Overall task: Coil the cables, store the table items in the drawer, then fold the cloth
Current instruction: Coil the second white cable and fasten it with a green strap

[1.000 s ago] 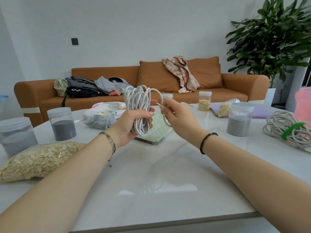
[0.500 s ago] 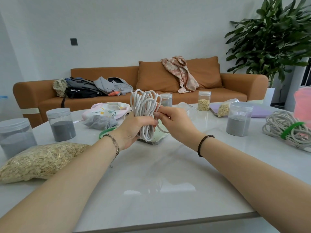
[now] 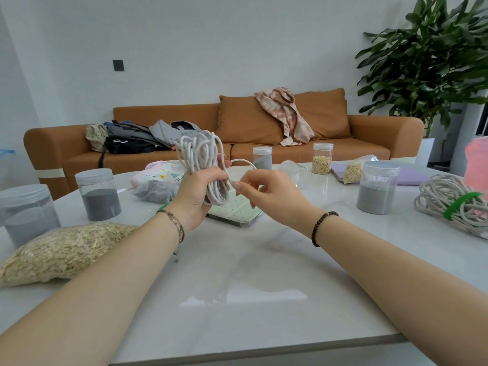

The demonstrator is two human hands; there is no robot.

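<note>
My left hand [image 3: 198,192] grips a bundle of coiled white cable [image 3: 201,159] upright above the white table [image 3: 237,286]. The loops stick out above my fist and hang below it. My right hand [image 3: 266,192] pinches the loose end of the same cable just right of the bundle; that end arcs up and back over to the coil. A second coiled cable [image 3: 449,202] bound with a green strap lies at the table's right edge. A floral cloth [image 3: 161,174] lies bunched behind my left hand.
Jars of grey powder [image 3: 99,194] [image 3: 377,187] [image 3: 25,210], a jar of oats [image 3: 322,158], a bag of oats [image 3: 60,249], a green dotted case [image 3: 237,211] and a purple pad [image 3: 412,178] sit on the table. An orange sofa [image 3: 264,151] and plant [image 3: 435,56] stand behind.
My right hand has drawn the loose end away to the right of the bundle, after being pressed against the coil half a second ago. The bundle stays in my left hand.
</note>
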